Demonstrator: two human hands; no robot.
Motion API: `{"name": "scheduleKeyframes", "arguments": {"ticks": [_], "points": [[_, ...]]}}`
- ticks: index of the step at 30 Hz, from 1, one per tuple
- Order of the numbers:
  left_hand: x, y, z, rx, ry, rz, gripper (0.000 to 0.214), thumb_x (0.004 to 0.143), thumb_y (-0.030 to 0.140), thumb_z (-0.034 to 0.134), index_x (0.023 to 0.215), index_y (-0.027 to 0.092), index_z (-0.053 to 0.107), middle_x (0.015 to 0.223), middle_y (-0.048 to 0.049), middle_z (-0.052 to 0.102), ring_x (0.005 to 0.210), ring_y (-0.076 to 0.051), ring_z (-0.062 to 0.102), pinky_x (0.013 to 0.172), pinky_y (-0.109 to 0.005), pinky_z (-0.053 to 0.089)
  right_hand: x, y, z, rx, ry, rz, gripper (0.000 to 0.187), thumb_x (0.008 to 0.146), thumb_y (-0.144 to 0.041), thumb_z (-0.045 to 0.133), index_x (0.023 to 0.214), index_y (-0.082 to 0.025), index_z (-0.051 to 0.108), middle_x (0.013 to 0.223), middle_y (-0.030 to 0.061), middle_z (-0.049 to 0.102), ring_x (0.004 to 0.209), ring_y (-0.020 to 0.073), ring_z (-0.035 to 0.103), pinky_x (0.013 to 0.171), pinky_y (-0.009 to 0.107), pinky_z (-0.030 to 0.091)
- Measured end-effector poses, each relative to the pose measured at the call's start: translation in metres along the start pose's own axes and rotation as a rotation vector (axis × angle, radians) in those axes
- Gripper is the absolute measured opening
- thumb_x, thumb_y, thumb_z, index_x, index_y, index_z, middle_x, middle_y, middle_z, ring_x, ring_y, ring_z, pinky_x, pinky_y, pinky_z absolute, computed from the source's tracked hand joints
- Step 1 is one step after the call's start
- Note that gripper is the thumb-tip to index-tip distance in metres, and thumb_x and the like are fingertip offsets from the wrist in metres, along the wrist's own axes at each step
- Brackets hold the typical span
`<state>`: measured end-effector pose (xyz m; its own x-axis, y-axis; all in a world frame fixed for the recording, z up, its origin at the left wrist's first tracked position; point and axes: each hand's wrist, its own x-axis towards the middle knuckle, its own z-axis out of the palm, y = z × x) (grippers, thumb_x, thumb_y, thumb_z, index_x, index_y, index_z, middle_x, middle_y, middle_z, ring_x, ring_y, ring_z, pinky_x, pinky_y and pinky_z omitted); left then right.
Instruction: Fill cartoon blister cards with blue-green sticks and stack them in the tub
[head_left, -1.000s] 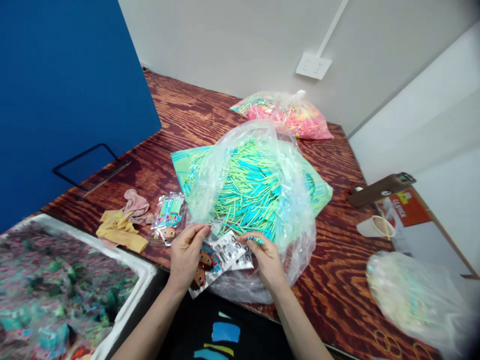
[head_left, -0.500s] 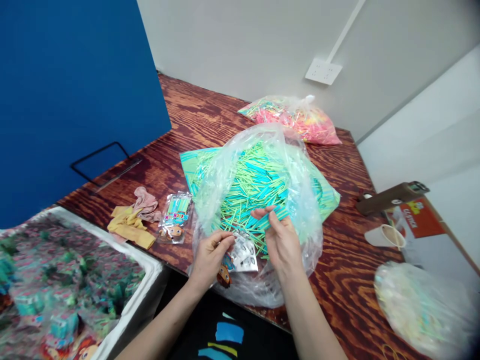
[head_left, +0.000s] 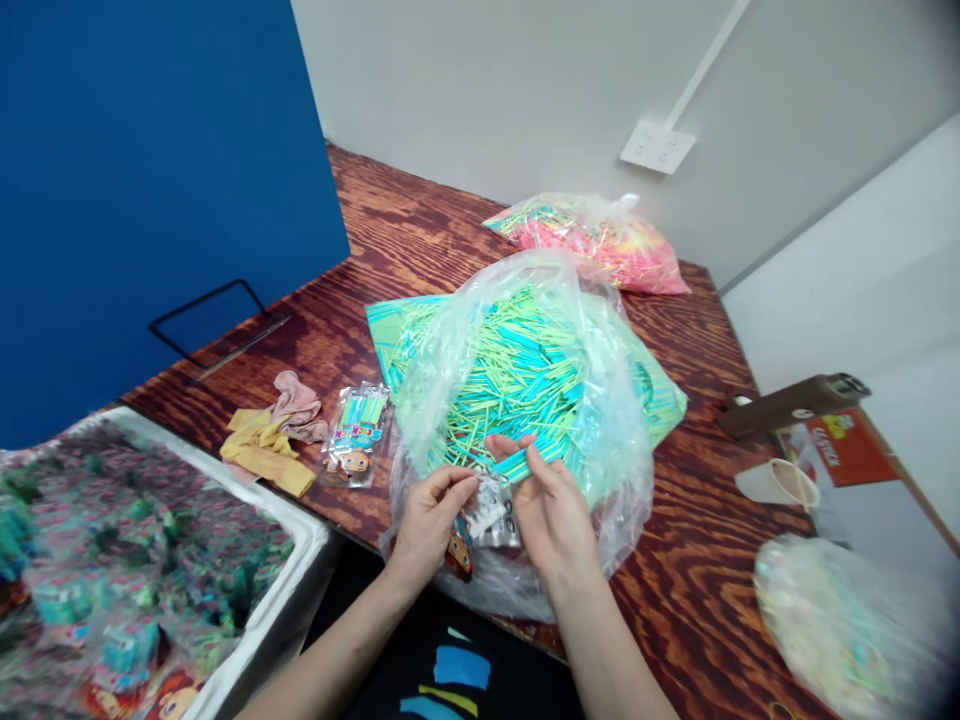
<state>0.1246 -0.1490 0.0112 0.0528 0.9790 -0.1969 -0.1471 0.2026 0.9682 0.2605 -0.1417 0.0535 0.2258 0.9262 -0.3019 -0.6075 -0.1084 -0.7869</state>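
Observation:
A large clear plastic bag [head_left: 450, 370] lies open on the table, full of thin blue and green strips [head_left: 517, 370]. Over its near side, my left hand [head_left: 431, 520] pinches the edge of a small clear packet [head_left: 489, 505] with black-and-white printing and a cartoon-face piece [head_left: 460, 555] at its bottom. My right hand [head_left: 551, 515] holds a small bundle of blue and green strips [head_left: 517, 465] between thumb and fingers. The bundle's left end is at the packet's mouth; I cannot tell whether it is inside.
A filled packet [head_left: 356, 435] lies left of the bag, beside yellow and pink cloth pieces [head_left: 270, 450]. A white-rimmed box [head_left: 300, 525] of packets stands at lower left. A tied bag [head_left: 592, 245] lies behind. At right are a brown bottle [head_left: 795, 405], a paper cup [head_left: 776, 484] and another bag [head_left: 832, 620].
My right hand has moved left and down, bringing the bundle of strips from above the pile to the packet's mouth. My left hand stays closed on the packet.

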Motion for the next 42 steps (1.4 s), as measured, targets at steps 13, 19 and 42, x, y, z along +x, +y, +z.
{"name": "scheduleKeyframes", "arguments": {"ticks": [13,19,42], "points": [[-0.001,0.005,0.004,-0.013,-0.091,0.019,0.023,0.078,0.035,0.070,0.092,0.018,0.075,0.088,-0.0041,0.072,0.080,-0.018,0.064,0.074,-0.027,0.050,-0.019,-0.006,0.000,-0.330,-0.285,0.052,0.027,0.088,-0.041,0.064,0.108,-0.024,0.066,0.122,0.0072,0.069,0.120,0.0254,0.059,0.108,0.045,0.038],[0.003,0.010,0.006,-0.083,-0.139,0.001,0.025,0.077,0.035,0.072,0.095,0.018,0.075,0.091,-0.0044,0.074,0.086,-0.019,0.065,0.079,-0.028,0.050,-0.026,-0.021,-0.003,-0.647,-0.197,-0.326,0.024,0.094,-0.035,0.056,0.117,-0.029,0.061,0.125,0.0045,0.065,0.117,0.0214,0.058,0.101,0.035,0.043],[0.023,0.040,-0.042,-0.108,-0.102,-0.061,0.030,0.071,0.039,0.078,0.089,0.018,0.069,0.081,-0.0022,0.071,0.072,-0.016,0.063,0.069,-0.028,0.050,-0.003,-0.023,-0.016,-0.722,-0.321,-0.340,0.026,0.098,-0.032,0.047,0.118,-0.028,0.063,0.112,0.0045,0.069,0.097,0.0219,0.065,0.079,0.035,0.051]]}}
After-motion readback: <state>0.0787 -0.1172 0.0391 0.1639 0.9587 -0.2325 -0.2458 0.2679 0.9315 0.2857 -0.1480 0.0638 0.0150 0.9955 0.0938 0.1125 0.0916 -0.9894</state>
